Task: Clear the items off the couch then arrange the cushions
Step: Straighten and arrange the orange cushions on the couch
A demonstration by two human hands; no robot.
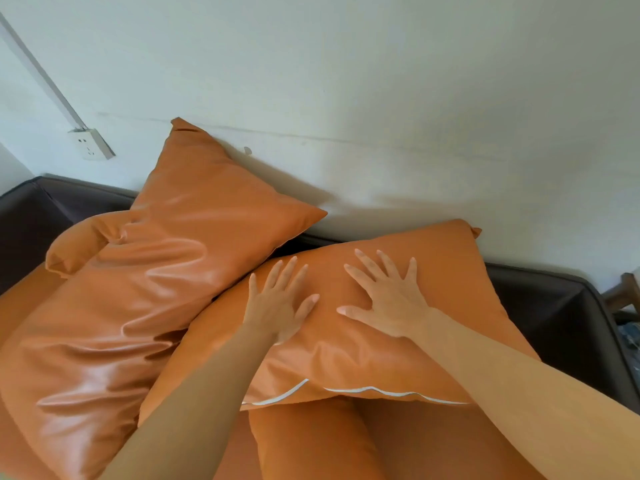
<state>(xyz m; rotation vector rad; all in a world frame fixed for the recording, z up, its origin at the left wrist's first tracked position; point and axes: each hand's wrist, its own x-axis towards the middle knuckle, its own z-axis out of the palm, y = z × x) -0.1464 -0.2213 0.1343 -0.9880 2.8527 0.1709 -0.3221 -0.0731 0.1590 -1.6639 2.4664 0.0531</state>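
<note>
Two big orange leather-look cushions lean against the wall on the couch. The left cushion point(145, 271) is shiny and creased, with its top corner high on the wall. The right cushion point(450, 271) lies lower and partly tucks under the left one; a white piped edge shows along its bottom. My left hand point(280, 303) presses flat on the right cushion with fingers spread. My right hand point(388, 296) presses flat beside it, fingers spread as well. Orange seat cushions point(433, 445) show below.
The couch has a dark brown back and arm point(554, 306) running along a white wall. A white wall socket point(88, 143) with a cable duct sits at upper left. A wooden piece of furniture point(623, 296) stands past the right arm.
</note>
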